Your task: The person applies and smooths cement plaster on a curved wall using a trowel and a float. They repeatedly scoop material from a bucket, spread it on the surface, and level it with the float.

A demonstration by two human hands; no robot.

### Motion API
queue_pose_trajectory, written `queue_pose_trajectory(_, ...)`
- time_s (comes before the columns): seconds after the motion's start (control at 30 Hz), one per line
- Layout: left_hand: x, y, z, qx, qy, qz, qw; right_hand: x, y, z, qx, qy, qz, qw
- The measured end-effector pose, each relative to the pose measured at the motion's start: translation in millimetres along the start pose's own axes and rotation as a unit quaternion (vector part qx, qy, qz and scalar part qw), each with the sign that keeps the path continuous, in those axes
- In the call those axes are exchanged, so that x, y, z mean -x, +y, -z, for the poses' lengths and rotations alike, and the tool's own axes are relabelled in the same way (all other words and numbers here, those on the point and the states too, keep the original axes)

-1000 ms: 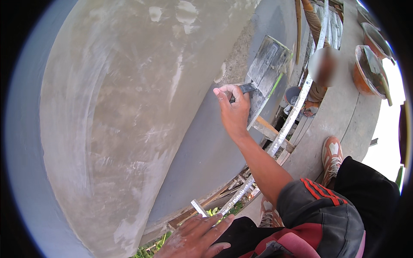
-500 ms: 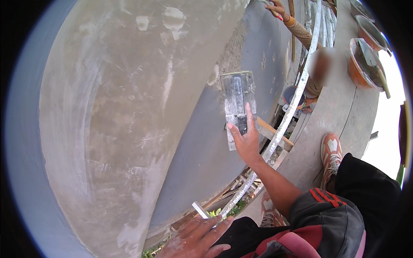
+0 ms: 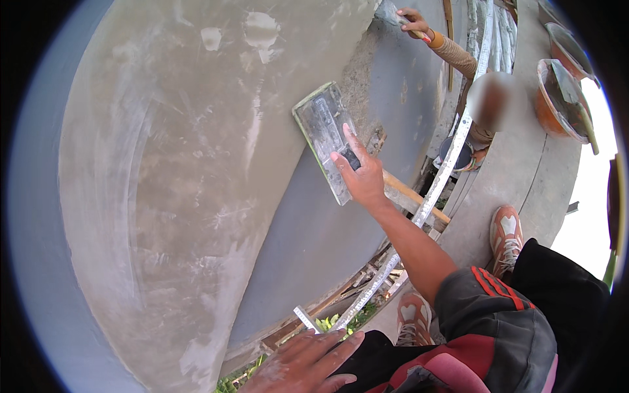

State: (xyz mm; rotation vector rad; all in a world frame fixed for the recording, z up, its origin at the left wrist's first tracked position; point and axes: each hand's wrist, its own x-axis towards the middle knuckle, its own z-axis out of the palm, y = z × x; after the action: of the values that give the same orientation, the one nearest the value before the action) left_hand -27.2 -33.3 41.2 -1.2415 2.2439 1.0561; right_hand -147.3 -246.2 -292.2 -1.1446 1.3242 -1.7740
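My right hand [image 3: 363,173] is closed round the handle of a plastering float [image 3: 324,121], a rectangular, mortar-smeared plate with a greenish edge. Its index finger stretches along the float's back. The float lies tilted at the border between the brownish patch of plaster [image 3: 183,177] and the smooth grey wall [image 3: 288,242]; whether its whole face touches cannot be told. Low in the picture, my left hand [image 3: 301,363], dusty with plaster, has its fingers spread and holds nothing. It is nearest the wall's lower edge and a pale pole [image 3: 373,288].
Farther along, a co-worker's hand [image 3: 414,25] holds a grey-bladed tool [image 3: 389,13] against the wall. Orange tubs [image 3: 547,114] of mortar stand on the plank walkway [image 3: 517,167], one with a trowel in it. A dark bucket [image 3: 457,154] sits near the co-worker. Wooden battens lie along the wall's foot.
The float has moved up and left and turned from upright to slanting, my right hand going with it. The co-worker's tool shows more fully. My left hand has hardly moved.
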Motion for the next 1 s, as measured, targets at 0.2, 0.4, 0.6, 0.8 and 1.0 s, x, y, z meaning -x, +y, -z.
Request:
queue_pose_trajectory(0.2,-15,-4,9,-0.003,-0.003,0.000,1.000,1,8,-32,0.033,-0.008,0.222,0.974)
queue_pose_trajectory(0.4,-29,-9,17,0.005,-0.002,0.006,1.000,-68,21,-6,0.047,0.023,0.149,0.987)
queue_pose_trajectory(0.6,-38,-9,19,0.009,-0.007,0.014,1.000,-155,25,48,-0.023,0.082,0.021,0.996)
queue_pose_trajectory(0.8,-38,-3,21,-0.015,-0.006,0.029,0.999,-123,8,36,-0.015,-0.038,0.031,0.999)
queue_pose_trajectory(1.0,-13,0,6,-0.020,-0.023,0.054,0.998,-38,3,-15,-0.024,-0.073,0.094,0.993)
